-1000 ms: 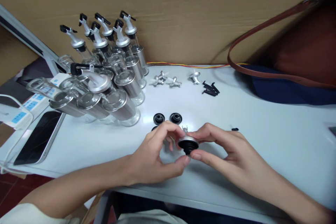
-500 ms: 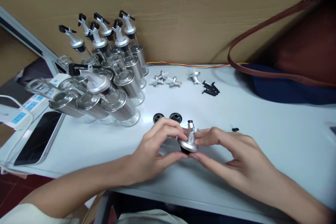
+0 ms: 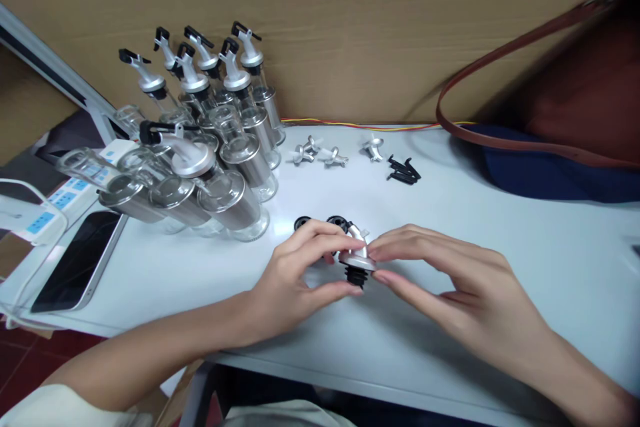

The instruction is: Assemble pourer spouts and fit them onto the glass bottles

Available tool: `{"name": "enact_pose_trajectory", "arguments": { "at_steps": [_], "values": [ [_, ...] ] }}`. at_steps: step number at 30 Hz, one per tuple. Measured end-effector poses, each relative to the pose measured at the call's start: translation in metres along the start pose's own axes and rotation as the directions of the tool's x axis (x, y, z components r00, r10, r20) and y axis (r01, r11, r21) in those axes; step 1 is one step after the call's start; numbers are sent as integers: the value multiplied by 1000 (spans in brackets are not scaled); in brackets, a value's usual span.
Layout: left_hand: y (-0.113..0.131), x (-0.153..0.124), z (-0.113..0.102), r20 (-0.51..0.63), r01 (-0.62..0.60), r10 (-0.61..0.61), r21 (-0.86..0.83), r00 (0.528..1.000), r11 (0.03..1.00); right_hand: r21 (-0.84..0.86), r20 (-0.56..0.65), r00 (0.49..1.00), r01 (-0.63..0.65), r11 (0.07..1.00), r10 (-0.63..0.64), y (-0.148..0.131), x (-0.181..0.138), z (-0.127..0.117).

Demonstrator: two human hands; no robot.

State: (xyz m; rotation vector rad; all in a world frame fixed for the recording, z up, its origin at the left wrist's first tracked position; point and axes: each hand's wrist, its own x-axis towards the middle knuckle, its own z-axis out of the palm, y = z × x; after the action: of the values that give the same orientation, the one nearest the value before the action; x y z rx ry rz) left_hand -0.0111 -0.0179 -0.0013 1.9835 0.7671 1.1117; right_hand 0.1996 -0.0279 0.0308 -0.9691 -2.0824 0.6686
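Observation:
Between my two hands is a silver pour spout (image 3: 358, 260) with a ribbed black stopper underneath, held just above the table's front half. My left hand (image 3: 293, 273) grips it from the left, thumb at the stopper and fingers at the neck. My right hand (image 3: 450, 280) pinches the rim of its silver collar from the right. Just behind my left fingers lie two round black stoppers (image 3: 338, 223), partly covered by the hand. Farther back are several loose silver spouts (image 3: 336, 157) and a small pile of black levers (image 3: 404, 170).
Glass bottles with metal sleeves (image 3: 233, 203), several topped with spouts, crowd the left side. A phone (image 3: 77, 260) and a white power strip (image 3: 63, 197) lie left of them. A brown bag strap (image 3: 480, 60) and dark blue cloth (image 3: 545, 170) occupy the back right.
The spout has tipped in my fingers, so its ribbed black stopper now shows below the collar. My right hand has shifted slightly right. The view has moved a little.

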Motion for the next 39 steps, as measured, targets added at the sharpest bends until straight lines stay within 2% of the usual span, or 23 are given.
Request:
{"name": "enact_pose_trajectory", "arguments": {
  "at_steps": [8, 12, 15, 16, 18, 19, 21, 23, 25, 27, 30, 35, 37, 39],
  "values": [
    [-2, 0, 1, 26, -92, 92, -27, 995, 995, -46, 46, 995, 90, 995, -88, 2, 0, -2],
    [-3, -3, 2, 72, -119, 120, -24, 990, 993, -67, 168, 979, 129, 989, -116, 2, 1, -13],
    [-2, -4, 3, 94, -125, 126, -9, 988, 992, -112, 230, 971, 89, 990, -61, 7, 6, -30],
    [-1, -4, 3, 93, -123, 122, 0, 988, 992, -164, 216, 976, 57, 985, -21, 10, 9, -37],
    [-1, -3, 3, 89, -113, 111, 18, 990, 993, -339, 105, 992, -33, 940, 73, 21, 14, -49],
    [0, -3, 3, 88, -112, 109, 25, 990, 993, -444, 14, 993, -95, 891, 113, 29, 17, -54],
    [0, -2, 3, 85, -118, 115, 28, 990, 993, -606, -93, 979, -201, 770, 182, 45, 22, -61],
    [-1, -1, 3, 66, -132, 130, 21, 989, 991, -703, -91, 953, -267, 659, 289, 61, 27, -63],
    [-2, -1, 4, 37, -137, 137, 18, 990, 990, -730, -102, 930, -311, 609, 353, 75, 32, -60],
    [-2, -2, 4, 14, -124, 124, 12, 992, 992, -748, -75, 930, -291, 597, 359, 84, 36, -54],
    [-4, -2, 4, 5, -113, 113, -17, 994, 993, -758, -106, 926, -312, 573, 363, 90, 41, -46],
    [-9, -2, 4, 23, -165, 165, -34, 986, 986, -771, -103, 913, -324, 548, 395, 84, 42, -42],
    [-9, -3, 4, 21, -188, 188, -21, 982, 982, -756, -132, 931, -317, 573, 340, 75, 39, -42],
    [-9, -3, 5, 19, -200, 200, 2, 980, 980, -685, -182, 950, -309, 660, 255, 61, 34, -39]
  ]
}}
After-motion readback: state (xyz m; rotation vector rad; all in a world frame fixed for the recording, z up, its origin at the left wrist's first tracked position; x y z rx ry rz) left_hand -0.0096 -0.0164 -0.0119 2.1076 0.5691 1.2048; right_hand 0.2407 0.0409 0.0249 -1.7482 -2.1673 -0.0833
